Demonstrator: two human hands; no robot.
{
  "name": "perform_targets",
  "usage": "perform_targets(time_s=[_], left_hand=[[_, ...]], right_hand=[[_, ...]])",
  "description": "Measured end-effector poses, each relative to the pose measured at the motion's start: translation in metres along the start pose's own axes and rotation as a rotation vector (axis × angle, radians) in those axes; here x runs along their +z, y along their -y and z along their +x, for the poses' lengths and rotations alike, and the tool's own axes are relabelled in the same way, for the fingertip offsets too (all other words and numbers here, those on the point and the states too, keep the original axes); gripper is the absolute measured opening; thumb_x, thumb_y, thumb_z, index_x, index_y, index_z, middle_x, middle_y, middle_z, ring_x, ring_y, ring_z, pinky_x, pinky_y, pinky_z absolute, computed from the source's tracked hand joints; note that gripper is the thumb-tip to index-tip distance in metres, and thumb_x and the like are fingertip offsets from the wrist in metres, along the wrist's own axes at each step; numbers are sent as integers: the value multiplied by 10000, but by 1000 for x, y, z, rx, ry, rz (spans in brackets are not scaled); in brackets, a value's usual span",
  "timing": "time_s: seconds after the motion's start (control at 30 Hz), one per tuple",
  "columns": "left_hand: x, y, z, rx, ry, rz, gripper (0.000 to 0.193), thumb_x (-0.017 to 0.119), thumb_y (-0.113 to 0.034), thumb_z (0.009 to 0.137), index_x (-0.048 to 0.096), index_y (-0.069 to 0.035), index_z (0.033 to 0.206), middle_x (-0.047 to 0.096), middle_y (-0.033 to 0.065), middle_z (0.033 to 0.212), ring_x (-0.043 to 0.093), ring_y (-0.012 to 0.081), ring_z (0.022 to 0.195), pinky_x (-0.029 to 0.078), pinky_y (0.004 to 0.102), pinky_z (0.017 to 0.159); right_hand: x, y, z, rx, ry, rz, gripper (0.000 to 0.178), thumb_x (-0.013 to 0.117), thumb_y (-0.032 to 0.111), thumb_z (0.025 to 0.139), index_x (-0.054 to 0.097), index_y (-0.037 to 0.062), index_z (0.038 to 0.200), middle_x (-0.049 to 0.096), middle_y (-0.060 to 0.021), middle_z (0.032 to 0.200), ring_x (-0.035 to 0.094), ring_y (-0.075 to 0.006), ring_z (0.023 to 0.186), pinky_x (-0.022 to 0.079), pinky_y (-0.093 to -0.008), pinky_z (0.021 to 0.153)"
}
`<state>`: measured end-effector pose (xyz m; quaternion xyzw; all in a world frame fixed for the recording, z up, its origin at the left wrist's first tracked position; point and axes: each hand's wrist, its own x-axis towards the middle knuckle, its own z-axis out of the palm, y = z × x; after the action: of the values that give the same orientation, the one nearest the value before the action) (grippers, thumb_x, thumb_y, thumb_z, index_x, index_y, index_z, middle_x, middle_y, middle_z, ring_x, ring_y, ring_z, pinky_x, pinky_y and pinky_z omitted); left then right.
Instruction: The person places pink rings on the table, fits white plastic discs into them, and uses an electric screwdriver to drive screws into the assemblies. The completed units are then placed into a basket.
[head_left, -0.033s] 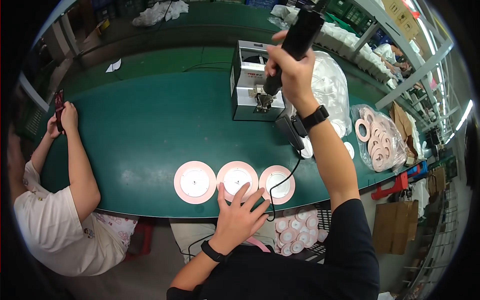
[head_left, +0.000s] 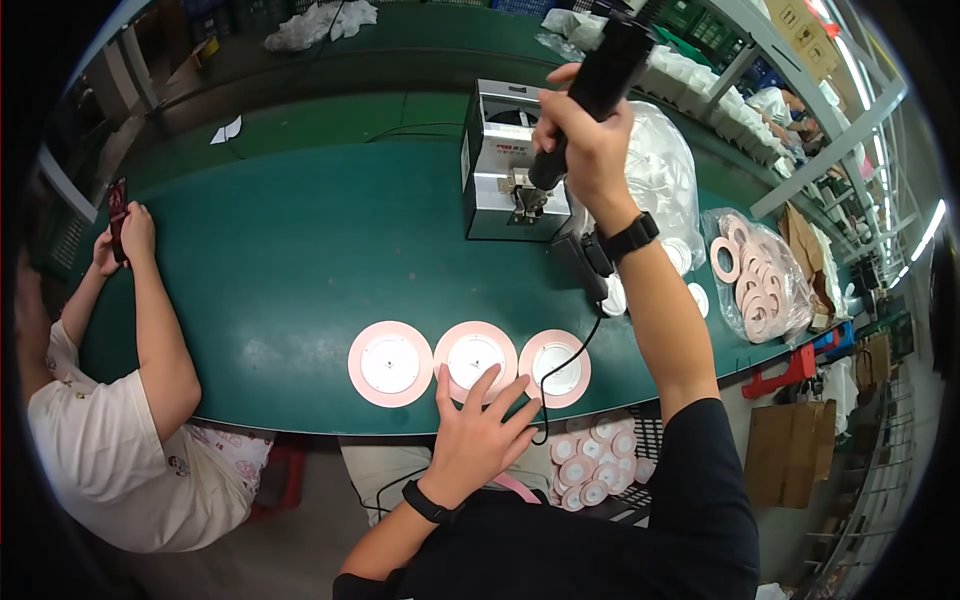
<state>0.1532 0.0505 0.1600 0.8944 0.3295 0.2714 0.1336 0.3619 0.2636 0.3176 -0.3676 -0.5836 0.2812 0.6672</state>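
My right hand (head_left: 592, 150) is wrapped round a black electric screwdriver (head_left: 612, 62), tilted with its lower end at the front fitting of a silver-and-black box-shaped machine (head_left: 490, 218), which looks like a screw feeder. Whether the tip touches the fitting I cannot tell. My left hand (head_left: 470, 445) is open, fingers spread, reaching over the table edge with fingertips on the middle pink-rimmed white disc (head_left: 475, 348) and near the right disc (head_left: 556, 362). A third such disc (head_left: 390, 364) lies to the left. A black cable (head_left: 570, 362) crosses the right disc.
A black crate (head_left: 648, 432) of similar discs (head_left: 597, 450) stands below the table edge. At right lie a bag of pink rings (head_left: 760, 285) and a clear bag of white parts (head_left: 660, 170). A black device (head_left: 580, 265) sits by my right wrist. Another person (head_left: 150, 450) holds a phone (head_left: 119, 215) at left.
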Motion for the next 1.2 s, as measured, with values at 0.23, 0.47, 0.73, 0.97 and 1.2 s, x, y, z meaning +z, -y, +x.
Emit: perform_targets(time_s=[0.23, 0.47, 0.73, 0.97, 1.2], left_hand=[[-1, 10, -1, -11, -3, -26, 358, 772, -350, 851, 716, -237, 1186, 608, -19, 1394, 493, 295, 1364, 239, 785, 1136], [6, 9, 0, -4, -24, -40, 380, 806, -316, 809, 709, -237, 1167, 610, -26, 1386, 495, 290, 1363, 239, 787, 1140], [5, 6, -2, -15, -27, -24, 405, 827, -304, 781, 708, -251, 1165, 610, -39, 1393, 496, 285, 1368, 232, 800, 1131], [4, 8, 0, -3, -54, -33, 346, 785, -290, 835, 697, -207, 1159, 606, -10, 1394, 497, 292, 1366, 238, 813, 1116], [3, 8, -2, 8, -40, -37, 350, 780, -303, 839, 704, -200, 1165, 604, -5, 1400, 493, 287, 1377, 222, 818, 1120]], right_hand=[[-7, 72, -109, 13, 38, 311, 528, 653, 32, 929, 395, 23, 1391, 526, -32, 644, 489, -136, 472, 465, -341, 510], [-24, 83, -200, 38, 51, 159, 474, 635, 41, 949, 348, 80, 1323, 520, -40, 659, 510, -158, 516, 495, -356, 557], [-21, 70, -210, 100, 128, 114, 378, 662, 84, 955, 388, 96, 1216, 490, -29, 646, 496, -156, 522, 476, -339, 554], [-16, 58, -211, 110, 205, 98, 303, 651, 37, 946, 391, 85, 1096, 508, -52, 690, 497, -164, 528, 479, -348, 565], [-17, 57, -211, 98, 226, 73, 300, 635, 22, 942, 405, 76, 1125, 500, -59, 697, 484, -166, 518, 475, -355, 559]])
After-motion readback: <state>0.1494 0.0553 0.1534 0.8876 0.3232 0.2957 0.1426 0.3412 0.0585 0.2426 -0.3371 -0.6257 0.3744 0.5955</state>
